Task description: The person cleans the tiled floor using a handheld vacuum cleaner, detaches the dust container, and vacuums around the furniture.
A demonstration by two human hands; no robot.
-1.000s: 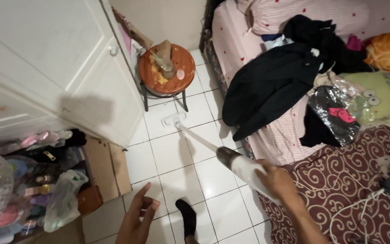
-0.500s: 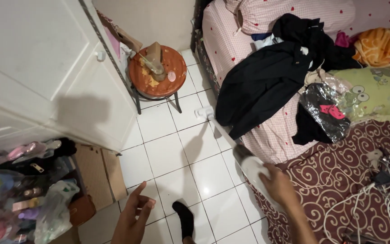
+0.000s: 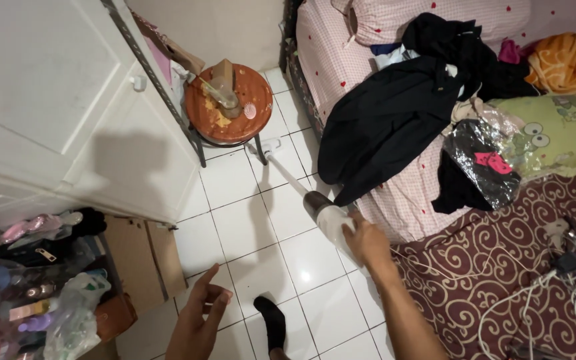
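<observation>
My right hand (image 3: 367, 241) grips the white body of a stick vacuum cleaner (image 3: 328, 217). Its long white tube runs up and left across the white tiled floor (image 3: 245, 227) to a floor head (image 3: 267, 147) lying under the edge of a round orange stool (image 3: 229, 105). My left hand (image 3: 198, 323) hovers free at the bottom, fingers apart, holding nothing. My foot in a black sock (image 3: 273, 322) stands on the tiles between my arms.
A white wardrobe (image 3: 61, 113) fills the left. Cardboard (image 3: 143, 257) and cluttered bags (image 3: 68, 313) sit at lower left. The bed (image 3: 395, 193) on the right carries black clothes (image 3: 395, 120), a green pillow (image 3: 555, 137), a brown patterned blanket (image 3: 488, 280) and white cables (image 3: 568, 287).
The vacuum's floor head has slid further back, from the open tiles to beneath the stool, with my right hand pushing along. The camera view has shifted slightly.
</observation>
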